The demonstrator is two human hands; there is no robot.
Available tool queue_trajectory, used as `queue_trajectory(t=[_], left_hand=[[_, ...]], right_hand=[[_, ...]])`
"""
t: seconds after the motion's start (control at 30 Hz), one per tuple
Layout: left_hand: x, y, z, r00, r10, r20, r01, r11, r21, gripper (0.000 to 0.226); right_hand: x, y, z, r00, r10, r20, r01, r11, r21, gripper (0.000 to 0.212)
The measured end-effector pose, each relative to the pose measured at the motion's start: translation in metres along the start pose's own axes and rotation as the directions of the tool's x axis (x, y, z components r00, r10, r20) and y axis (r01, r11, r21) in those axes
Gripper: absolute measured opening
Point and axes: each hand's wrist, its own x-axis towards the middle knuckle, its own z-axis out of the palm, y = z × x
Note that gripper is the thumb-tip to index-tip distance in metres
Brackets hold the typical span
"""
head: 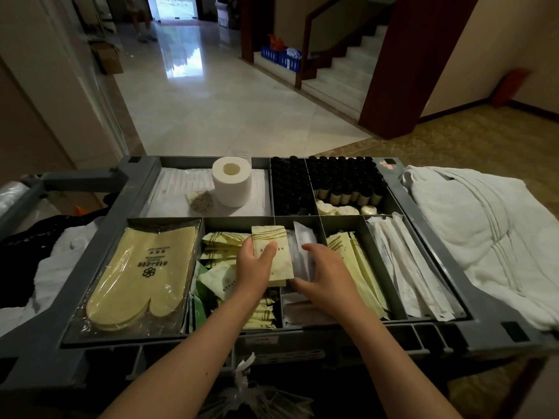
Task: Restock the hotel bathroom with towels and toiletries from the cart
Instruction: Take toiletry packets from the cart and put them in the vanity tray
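The grey cart tray (pixel 429 323) is split into compartments of toiletries. My left hand (pixel 255 267) holds a pale yellow sachet (pixel 272 246) upright above the middle front compartments. My right hand (pixel 325 272) reaches into the compartment of clear-white packets (pixel 304 240), fingers curled around them. Wrapped yellow slippers (pixel 136 273) fill the front left compartment. White towels (pixel 484 234) lie heaped on the cart's right side.
A toilet paper roll (pixel 231 181) stands at the back on white packets, beside rows of small black-capped bottles (pixel 341 179) and round soaps (pixel 344 210). Long white wrapped items (pixel 405 264) fill the front right compartment. Beyond lie a shiny tiled floor (pixel 227 95) and stairs (pixel 341 71).
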Motion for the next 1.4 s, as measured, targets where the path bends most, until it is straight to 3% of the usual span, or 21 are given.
queue_trajectory(t=[0.17,0.33,0.57,0.7,0.87,0.97,1.07,1.13,1.2,1.27,1.4], left_hand=[[0.000,0.001,0.000,1.000,-0.008,-0.001,0.008,1.000,-0.021,0.016],[0.000,0.000,0.000,0.999,-0.032,0.002,0.032,0.999,-0.031,0.017],[0.007,0.003,-0.003,0.987,-0.155,0.039,0.157,0.986,-0.056,0.026],[0.013,0.009,-0.003,0.973,-0.215,0.086,0.223,0.970,-0.094,0.028],[0.017,0.017,0.001,0.946,-0.289,0.146,0.312,0.934,-0.173,0.027],[0.018,0.023,0.007,0.933,-0.310,0.186,0.348,0.907,-0.237,0.030],[0.016,0.034,0.017,0.917,-0.310,0.249,0.380,0.869,-0.317,0.029],[0.016,0.041,0.022,0.896,-0.314,0.314,0.416,0.839,-0.351,0.030],[0.017,0.045,0.025,0.870,-0.313,0.381,0.452,0.815,-0.363,0.037],[0.016,0.046,0.026,0.860,-0.311,0.405,0.463,0.809,-0.361,0.039],[0.016,0.037,0.027,0.925,-0.250,0.286,0.336,0.889,-0.310,0.025]], right_hand=[[0.014,-0.012,0.006,0.994,0.042,0.097,-0.009,0.945,-0.326,0.075],[0.024,-0.015,0.001,0.984,0.126,0.128,-0.074,0.934,-0.349,0.048],[0.026,-0.020,-0.001,0.989,0.129,0.069,-0.090,0.909,-0.408,0.037],[0.030,-0.015,-0.009,0.989,0.147,0.000,-0.142,0.958,-0.250,0.026],[0.026,-0.010,-0.020,0.949,0.264,-0.173,-0.225,0.950,0.216,0.041],[0.022,-0.011,-0.030,0.937,0.305,-0.172,-0.178,0.839,0.515,0.045],[0.019,-0.019,-0.040,0.935,0.348,-0.071,-0.170,0.613,0.771,0.047],[0.017,-0.025,-0.044,0.945,0.326,0.014,-0.193,0.525,0.829,0.049],[0.015,-0.029,-0.044,0.960,0.275,0.061,-0.200,0.515,0.833,0.050],[0.012,-0.031,-0.044,0.972,0.222,0.073,-0.186,0.546,0.817,0.044],[0.011,-0.026,-0.046,0.983,0.105,0.152,-0.183,0.662,0.727,0.029]])
